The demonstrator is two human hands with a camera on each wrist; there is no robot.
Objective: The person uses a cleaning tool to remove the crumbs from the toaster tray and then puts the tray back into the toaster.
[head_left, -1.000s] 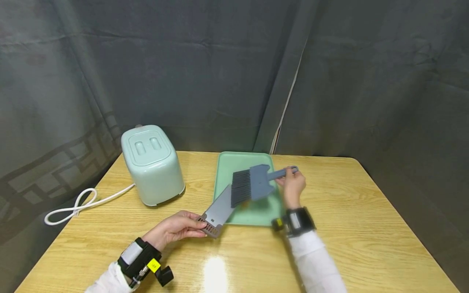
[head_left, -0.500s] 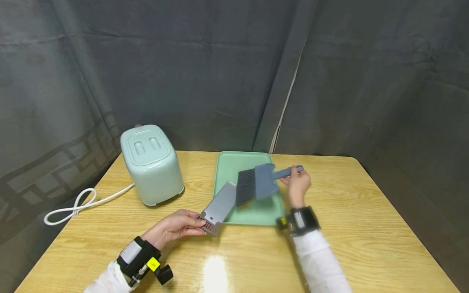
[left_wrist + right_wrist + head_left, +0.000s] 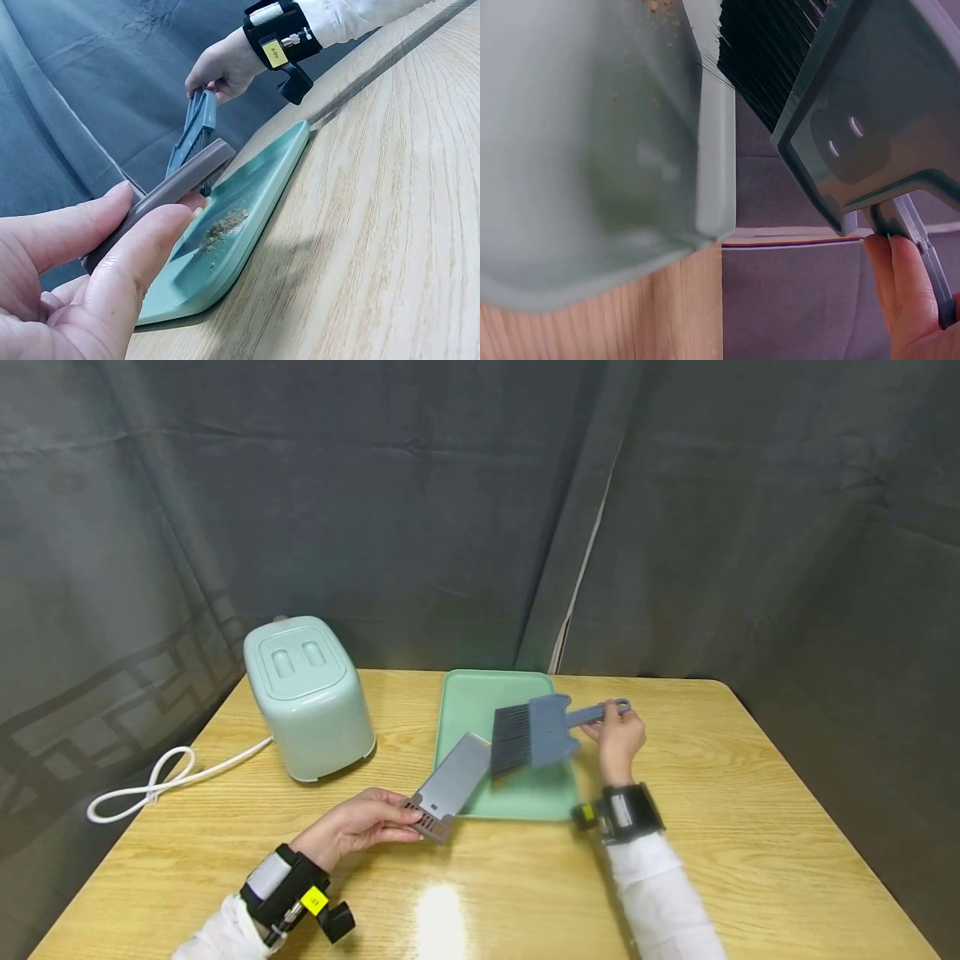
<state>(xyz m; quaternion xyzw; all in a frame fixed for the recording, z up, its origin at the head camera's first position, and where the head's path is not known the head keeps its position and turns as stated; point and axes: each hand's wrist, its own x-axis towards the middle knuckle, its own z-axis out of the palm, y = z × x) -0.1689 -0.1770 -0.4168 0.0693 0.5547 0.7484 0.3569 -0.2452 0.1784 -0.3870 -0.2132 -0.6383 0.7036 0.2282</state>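
Note:
My left hand point(image 3: 363, 825) pinches the slotted end of a flat grey toaster crumb tray point(image 3: 456, 774) between thumb and fingers. Its other end slants over a mint-green tray point(image 3: 468, 693) on the table. The right hand point(image 3: 619, 745) grips the handle of a blue-grey hand brush point(image 3: 551, 731). Dark bristles point(image 3: 512, 739) point left, close to the crumb tray's far end, above the green tray. Brown crumbs point(image 3: 227, 225) lie in the green tray in the left wrist view. From the right wrist, the brush head point(image 3: 877, 112) appears beside the green tray's rim point(image 3: 718, 150).
A mint-green toaster point(image 3: 315, 710) with a lid stands at the back left of the wooden table point(image 3: 712, 827). Its looped white cord point(image 3: 187, 772) runs to the left edge. A dark grey curtain point(image 3: 420, 527) hangs behind the table.
The right hand and brush have shifted right, so the bristles no longer overlap the crumb tray's end as they did. My left hand and the crumb tray have stayed nearly still.

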